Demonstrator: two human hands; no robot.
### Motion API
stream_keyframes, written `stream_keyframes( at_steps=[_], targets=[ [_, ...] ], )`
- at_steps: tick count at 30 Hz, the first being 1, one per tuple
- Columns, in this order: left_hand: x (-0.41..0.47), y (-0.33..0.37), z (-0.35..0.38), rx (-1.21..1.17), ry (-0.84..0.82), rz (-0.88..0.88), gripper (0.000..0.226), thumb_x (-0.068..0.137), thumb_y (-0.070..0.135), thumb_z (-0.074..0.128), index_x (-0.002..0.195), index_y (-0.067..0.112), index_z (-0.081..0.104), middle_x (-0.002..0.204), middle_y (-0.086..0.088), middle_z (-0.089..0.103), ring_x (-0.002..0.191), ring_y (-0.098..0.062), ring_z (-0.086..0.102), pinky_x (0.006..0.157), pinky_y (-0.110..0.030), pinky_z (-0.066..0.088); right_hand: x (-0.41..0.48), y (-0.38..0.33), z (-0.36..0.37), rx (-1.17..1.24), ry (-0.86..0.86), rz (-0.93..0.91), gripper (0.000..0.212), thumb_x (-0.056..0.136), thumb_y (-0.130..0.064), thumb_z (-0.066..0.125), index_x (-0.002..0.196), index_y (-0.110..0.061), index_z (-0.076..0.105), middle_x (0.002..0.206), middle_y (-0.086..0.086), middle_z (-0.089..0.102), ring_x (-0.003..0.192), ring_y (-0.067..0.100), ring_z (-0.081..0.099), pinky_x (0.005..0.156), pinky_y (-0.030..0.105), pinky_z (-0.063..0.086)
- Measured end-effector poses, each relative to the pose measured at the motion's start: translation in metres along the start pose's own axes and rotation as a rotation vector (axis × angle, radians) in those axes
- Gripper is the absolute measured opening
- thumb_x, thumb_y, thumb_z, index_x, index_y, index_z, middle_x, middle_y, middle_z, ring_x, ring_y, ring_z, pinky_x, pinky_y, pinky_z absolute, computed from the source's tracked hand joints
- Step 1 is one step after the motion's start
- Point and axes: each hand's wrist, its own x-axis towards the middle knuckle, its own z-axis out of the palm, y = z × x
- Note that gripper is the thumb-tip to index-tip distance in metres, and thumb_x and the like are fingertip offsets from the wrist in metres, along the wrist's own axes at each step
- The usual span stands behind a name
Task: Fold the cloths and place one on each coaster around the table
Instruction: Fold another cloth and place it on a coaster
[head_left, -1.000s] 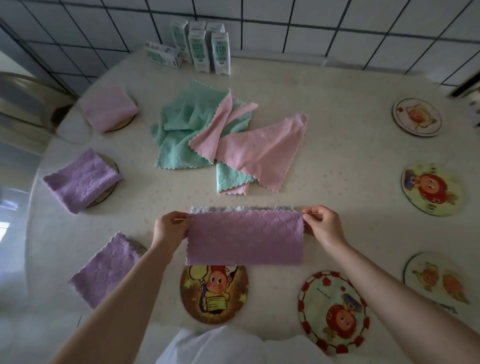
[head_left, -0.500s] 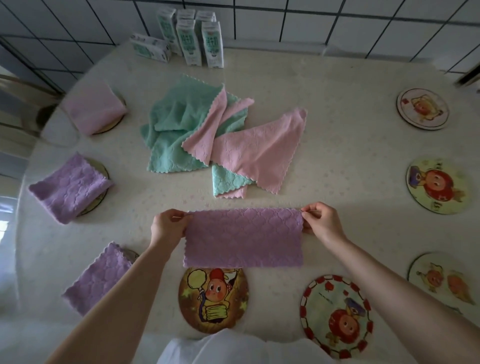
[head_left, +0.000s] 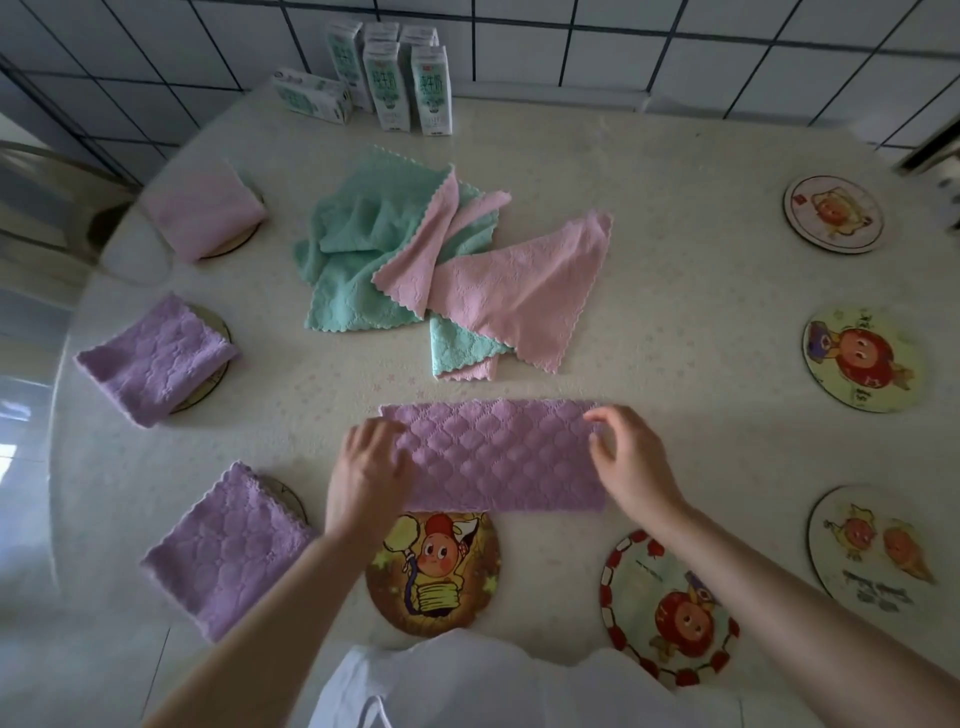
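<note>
Purple cloth (head_left: 498, 457) lies half-folded under your relaxed left hand (head_left: 371, 467) and right hand (head_left: 626, 460), neither gripping; three coasters (head_left: 236, 243) at left covered, five bare.

This reads to me as a home dining corner: a round tabletop (head_left: 675, 312) under a pale patterned cover stands against a white tiled wall (head_left: 571, 52) with dark grout. Milk cartons (head_left: 410, 83) cluster at its far edge, and I see cartoon-printed coasters (head_left: 862, 358) ringing it like place settings, several carrying folded cloths (head_left: 156, 358).
</note>
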Motion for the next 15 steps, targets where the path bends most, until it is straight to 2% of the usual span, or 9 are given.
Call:
stream_keyframes(
  at_steps=[2,4,6,9,12,15],
  targets=[
    [-0.022,0.007,0.015,0.003,-0.081,0.267,0.03,0.087,0.006,0.061,0.117,0.009,0.06,0.125,-0.005,0.058,0.12,-0.018,0.052,0.097,-0.038,0.05,-0.02,-0.009,0.015,-0.067,-0.088,-0.143,0.031,0.086,-0.004,0.06,0.117,-0.009,0.059,0.113,0.004,0.06,0.106,0.014,0.055,0.096,0.021,0.041],
    [-0.042,0.015,0.029,0.048,-0.202,0.397,0.04,0.089,0.014,0.06,0.128,0.014,0.056,0.14,-0.004,0.049,0.136,-0.02,0.038,0.111,-0.042,0.035,-0.038,-0.017,0.034,-0.173,-0.174,-0.293,0.042,0.083,-0.001,0.062,0.124,-0.007,0.057,0.124,0.006,0.058,0.12,0.019,0.051,0.107,0.025,0.034],
    [-0.058,0.02,0.04,0.126,-0.269,0.475,0.048,0.088,0.019,0.06,0.134,0.016,0.051,0.146,-0.003,0.044,0.142,-0.02,0.028,0.116,-0.04,0.026,-0.053,-0.018,0.054,-0.29,-0.221,-0.426,0.051,0.079,0.001,0.064,0.129,-0.007,0.055,0.132,0.007,0.055,0.128,0.024,0.047,0.109,0.034,0.035],
    [-0.073,0.014,0.047,0.186,-0.317,0.429,0.056,0.087,0.025,0.059,0.14,0.017,0.045,0.149,-0.001,0.04,0.144,-0.019,0.023,0.114,-0.041,0.027,-0.067,-0.009,0.067,-0.402,-0.26,-0.516,0.06,0.074,0.006,0.062,0.132,-0.007,0.052,0.14,0.009,0.05,0.132,0.028,0.044,0.104,0.04,0.042],
    [-0.082,-0.001,0.043,0.225,-0.344,0.317,0.057,0.091,0.034,0.043,0.146,0.022,0.034,0.155,0.003,0.029,0.145,-0.019,0.019,0.114,-0.044,0.029,-0.076,0.002,0.062,-0.475,-0.227,-0.551,0.066,0.068,0.009,0.056,0.132,-0.008,0.053,0.141,0.01,0.049,0.131,0.03,0.045,0.103,0.041,0.041],
    [-0.095,-0.016,0.036,0.252,-0.331,0.296,0.057,0.094,0.038,0.041,0.148,0.023,0.031,0.156,0.005,0.024,0.146,-0.018,0.015,0.117,-0.042,0.021,-0.081,0.017,0.053,-0.54,-0.2,-0.529,0.072,0.063,0.012,0.066,0.131,-0.01,0.054,0.139,0.009,0.051,0.129,0.03,0.046,0.105,0.04,0.035]
  ],
)
